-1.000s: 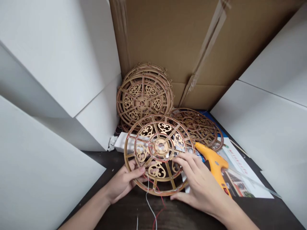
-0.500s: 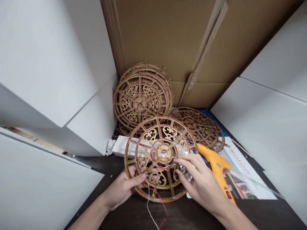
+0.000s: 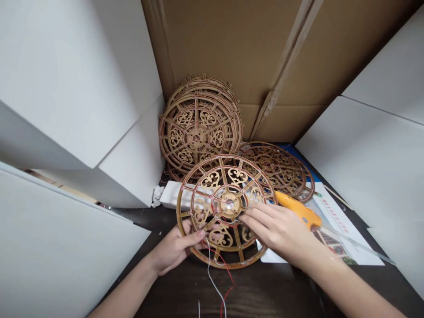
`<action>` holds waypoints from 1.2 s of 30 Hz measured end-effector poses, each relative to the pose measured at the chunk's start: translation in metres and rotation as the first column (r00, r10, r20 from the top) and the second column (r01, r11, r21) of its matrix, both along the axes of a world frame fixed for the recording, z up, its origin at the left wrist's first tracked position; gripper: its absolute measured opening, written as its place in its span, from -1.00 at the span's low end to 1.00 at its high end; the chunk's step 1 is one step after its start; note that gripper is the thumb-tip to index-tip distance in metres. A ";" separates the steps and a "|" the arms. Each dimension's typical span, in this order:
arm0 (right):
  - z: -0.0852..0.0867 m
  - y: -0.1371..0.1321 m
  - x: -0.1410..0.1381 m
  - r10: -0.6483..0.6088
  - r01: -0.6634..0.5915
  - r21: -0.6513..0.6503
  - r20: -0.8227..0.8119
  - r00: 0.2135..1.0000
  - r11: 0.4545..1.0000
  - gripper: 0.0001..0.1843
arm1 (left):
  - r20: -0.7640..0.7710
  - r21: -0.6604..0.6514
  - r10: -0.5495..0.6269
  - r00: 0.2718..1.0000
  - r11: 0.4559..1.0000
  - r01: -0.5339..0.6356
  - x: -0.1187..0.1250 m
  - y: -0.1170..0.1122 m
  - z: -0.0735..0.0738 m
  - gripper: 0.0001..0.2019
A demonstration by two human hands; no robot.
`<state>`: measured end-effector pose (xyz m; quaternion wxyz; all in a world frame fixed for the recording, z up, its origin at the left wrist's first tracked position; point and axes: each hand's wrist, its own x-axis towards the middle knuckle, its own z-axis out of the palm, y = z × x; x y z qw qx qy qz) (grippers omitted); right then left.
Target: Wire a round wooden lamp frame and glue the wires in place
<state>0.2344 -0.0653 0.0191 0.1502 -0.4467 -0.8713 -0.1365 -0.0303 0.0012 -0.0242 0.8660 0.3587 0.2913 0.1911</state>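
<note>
well, the tabletop (image 3: 265,291) lies below, and stacked discs (image 3: 196,138) behind, the openwork disc (image 3: 228,195). left hand (image 3: 181,244) grips its lower-left rim; right hand (image 3: 278,225) bunches beside its center, grip unclear. wiring (image 3: 229,223) seems laid round its rings; red end (image 3: 228,269) and white end (image 3: 210,269) dangle below it, apparently unfixed.

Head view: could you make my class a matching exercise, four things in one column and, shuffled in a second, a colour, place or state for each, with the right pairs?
Column one
1. left hand
2. hot glue gun
3. white wire
4. printed sheet

Column two
A. white, with red lettering and a picture
B. hanging down beside a red wire
C. holding the openwork disc at its lower-left rim
D. yellow-orange, partly hidden behind the right hand

Right pairs: 1-C, 2-D, 3-B, 4-A.
</note>
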 end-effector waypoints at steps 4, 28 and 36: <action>0.008 0.008 -0.003 0.047 -0.041 -0.047 0.119 0.992 0.998 -0.77 | -0.017 -0.013 0.008 1.000 1.000 -0.009 -0.001 0.000 0.000 -0.68; 0.029 0.037 -0.010 0.212 -0.115 -0.281 0.345 0.914 0.953 -0.85 | -0.022 -0.009 0.020 1.000 1.000 -0.020 -0.002 0.001 -0.002 -0.69; 0.038 0.040 -0.012 0.219 -0.084 -0.361 0.351 0.910 0.929 -0.84 | -0.022 -0.023 0.041 0.999 0.999 -0.042 -0.002 0.000 -0.001 -0.72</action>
